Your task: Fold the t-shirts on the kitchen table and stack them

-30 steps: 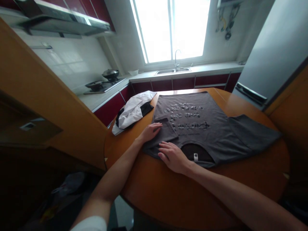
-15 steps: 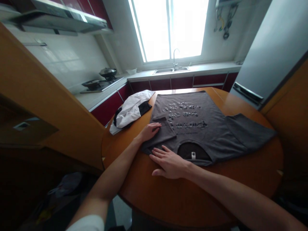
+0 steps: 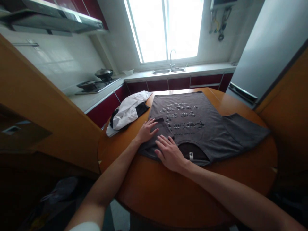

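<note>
A dark grey T-shirt with lettering on its front lies spread on the round wooden table, its neck opening toward me. The sleeve on the left is folded inward over the body, while the right sleeve stretches out to the side. My left hand rests on the outer edge of the folded sleeve, fingers extended. Flat against the cloth between that sleeve and the collar lies my right hand, its fingers spread. Neither hand grips the fabric.
A crumpled white and black garment lies at the table's left edge. Beyond are a stove with pans, a counter with a sink and a window. A fridge stands at the right, a wooden panel at the left.
My right hand has moved up from the shirt's near edge further onto the folded sleeve. The fingers of my left hand have spread wider. The view has shifted slightly.
</note>
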Available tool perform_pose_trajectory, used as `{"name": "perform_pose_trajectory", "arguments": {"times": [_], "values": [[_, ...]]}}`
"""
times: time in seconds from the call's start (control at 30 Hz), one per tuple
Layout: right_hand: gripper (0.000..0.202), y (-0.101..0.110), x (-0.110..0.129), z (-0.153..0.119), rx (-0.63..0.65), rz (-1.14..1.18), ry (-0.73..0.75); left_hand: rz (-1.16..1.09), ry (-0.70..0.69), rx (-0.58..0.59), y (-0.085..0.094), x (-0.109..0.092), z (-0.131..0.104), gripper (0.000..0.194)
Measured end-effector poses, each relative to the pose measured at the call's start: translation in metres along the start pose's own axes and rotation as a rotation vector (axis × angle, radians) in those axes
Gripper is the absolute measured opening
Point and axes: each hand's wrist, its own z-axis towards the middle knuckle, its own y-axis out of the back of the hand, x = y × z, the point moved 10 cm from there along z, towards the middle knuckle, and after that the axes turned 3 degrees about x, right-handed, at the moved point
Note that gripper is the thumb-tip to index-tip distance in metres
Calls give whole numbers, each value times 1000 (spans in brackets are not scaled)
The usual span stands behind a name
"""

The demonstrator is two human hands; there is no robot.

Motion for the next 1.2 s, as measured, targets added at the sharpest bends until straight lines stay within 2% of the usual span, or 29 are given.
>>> {"name": "perform_pose_trajectory", "arguments": {"times": [0.1, 0.17, 0.27, 0.33, 0.43, 0.63, 0.83, 0.9, 1.1, 1.2], "values": [[57, -6, -35, 3, 0, -70, -198, -10, 117, -46, 5, 22, 0, 49], [62, -14, -51, 3, 38, -91, -276, -15, 183, -9, 1, 36, -3, 50], [64, -22, -59, 4, 69, -105, -292, -2, 221, 69, -11, 46, -6, 51], [64, -22, -59, 4, 67, -107, -289, 11, 223, 74, -13, 47, -7, 51], [63, -20, -58, 4, 61, -99, -298, 3, 198, 44, -9, 43, -6, 53], [62, -19, -57, 4, 43, -99, -298, 39, 86, 1, 3, 20, -2, 49], [62, -19, -58, 5, 39, -94, -296, 82, 147, 147, -17, 20, -5, 53], [61, -19, -59, 5, 42, -92, -295, 98, 158, 166, -18, 20, -6, 53], [63, -19, -59, 5, 38, -98, -293, 139, 117, 82, -2, 4, -3, 51], [63, -19, -59, 6, 37, -103, -291, 133, 95, 95, -4, 0, -2, 53]]}}
